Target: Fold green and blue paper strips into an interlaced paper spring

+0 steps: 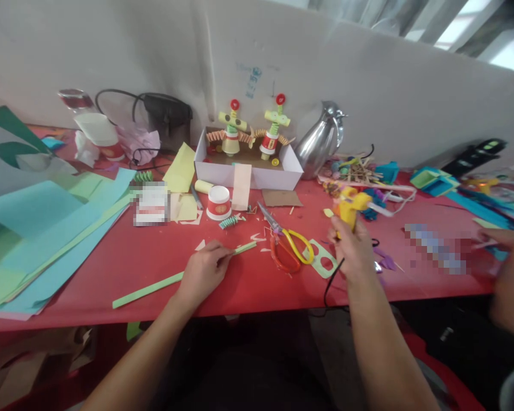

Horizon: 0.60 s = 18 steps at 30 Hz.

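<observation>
L grip [203, 273] is pinching green strip [152, 288], 8 o'clock; R grip [354, 246] is hugging glue gun [349, 209], 3 o'clock; holding strip flat is prob. helping neat gluing.

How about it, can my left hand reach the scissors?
Probably yes: the scissors lie close by, with only paper scraps and the held green strip between, though the left hand may need to free its fingers first.
</observation>
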Available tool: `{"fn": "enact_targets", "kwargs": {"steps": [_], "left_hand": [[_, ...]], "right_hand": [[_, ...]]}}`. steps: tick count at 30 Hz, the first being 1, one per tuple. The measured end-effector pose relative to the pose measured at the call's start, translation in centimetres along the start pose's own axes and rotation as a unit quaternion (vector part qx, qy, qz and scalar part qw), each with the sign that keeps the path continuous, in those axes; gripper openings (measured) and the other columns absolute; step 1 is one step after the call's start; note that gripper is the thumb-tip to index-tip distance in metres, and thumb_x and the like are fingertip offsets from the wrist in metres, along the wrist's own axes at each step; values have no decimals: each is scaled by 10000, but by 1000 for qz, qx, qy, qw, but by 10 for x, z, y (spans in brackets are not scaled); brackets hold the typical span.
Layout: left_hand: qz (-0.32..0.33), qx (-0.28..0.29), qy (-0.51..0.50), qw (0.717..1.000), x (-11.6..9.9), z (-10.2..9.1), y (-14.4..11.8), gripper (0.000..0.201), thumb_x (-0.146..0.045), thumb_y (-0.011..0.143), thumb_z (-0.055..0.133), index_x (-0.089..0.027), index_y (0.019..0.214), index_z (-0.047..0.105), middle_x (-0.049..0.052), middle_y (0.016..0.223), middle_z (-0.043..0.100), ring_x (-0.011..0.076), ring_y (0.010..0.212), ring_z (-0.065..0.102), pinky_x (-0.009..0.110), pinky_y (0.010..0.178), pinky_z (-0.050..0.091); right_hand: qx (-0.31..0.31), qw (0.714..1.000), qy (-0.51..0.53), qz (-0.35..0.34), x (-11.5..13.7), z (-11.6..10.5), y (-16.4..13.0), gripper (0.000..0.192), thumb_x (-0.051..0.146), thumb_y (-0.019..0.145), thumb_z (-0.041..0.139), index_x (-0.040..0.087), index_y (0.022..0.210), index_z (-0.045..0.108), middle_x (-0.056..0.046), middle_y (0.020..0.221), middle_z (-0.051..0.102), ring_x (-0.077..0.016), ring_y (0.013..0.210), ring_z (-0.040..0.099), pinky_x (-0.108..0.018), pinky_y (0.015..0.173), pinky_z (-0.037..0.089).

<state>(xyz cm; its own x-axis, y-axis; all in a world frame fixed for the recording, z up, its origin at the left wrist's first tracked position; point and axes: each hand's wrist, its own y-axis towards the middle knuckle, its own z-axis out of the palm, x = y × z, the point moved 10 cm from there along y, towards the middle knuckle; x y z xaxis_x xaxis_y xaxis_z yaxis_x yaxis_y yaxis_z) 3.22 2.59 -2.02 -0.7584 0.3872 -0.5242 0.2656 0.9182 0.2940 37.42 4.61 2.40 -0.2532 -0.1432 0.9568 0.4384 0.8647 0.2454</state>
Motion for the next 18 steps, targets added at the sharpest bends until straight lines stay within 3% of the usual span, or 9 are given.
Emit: {"fn": "enact_targets", "kwargs": {"steps": [2,4,7,9,12,18], "left_hand": [[-1,-4,-9,1000,0,-1,0,239,-231,930,521,-206,985,753,45,889,687,167,782,645,267,693,467],[-3,-8,-19,1000,-1,-3,1,236,-228,927,525,-198,974,754,49,893,692,170,795,647,271,706,470],[-6,-11,-26,1000,0,-4,1,231,-212,916,532,-196,973,755,51,889,696,168,793,643,268,702,467],[-5,-12,-23,1000,0,-4,1,225,-209,910,540,-202,971,757,46,871,693,163,769,634,263,678,456],[-3,-10,-15,1000,0,-3,0,217,-210,906,547,-205,956,759,40,848,685,159,746,622,261,654,441],[-3,-6,-15,1000,0,-2,0,223,-192,903,542,-214,962,755,43,874,695,168,788,635,259,673,446]], "right_hand": [[35,989,119,81,-6,8,-22,278,376,742,714,219,946,609,13,768,641,-128,623,598,-252,588,484],[100,975,153,130,-6,23,-48,315,325,693,763,212,946,612,0,800,669,-115,597,588,-238,546,463],[254,950,112,141,-1,53,-91,303,342,763,744,200,995,612,10,712,636,-113,560,552,-233,504,422],[320,936,51,140,-4,66,-114,291,426,841,677,180,979,603,41,601,563,-96,490,489,-225,471,389],[358,924,-13,135,-11,79,-132,372,540,903,563,177,986,559,75,521,506,-81,404,417,-214,418,334],[358,925,-59,117,-17,98,-137,412,602,913,506,192,887,537,67,497,522,-88,390,461,-208,413,342]]}}
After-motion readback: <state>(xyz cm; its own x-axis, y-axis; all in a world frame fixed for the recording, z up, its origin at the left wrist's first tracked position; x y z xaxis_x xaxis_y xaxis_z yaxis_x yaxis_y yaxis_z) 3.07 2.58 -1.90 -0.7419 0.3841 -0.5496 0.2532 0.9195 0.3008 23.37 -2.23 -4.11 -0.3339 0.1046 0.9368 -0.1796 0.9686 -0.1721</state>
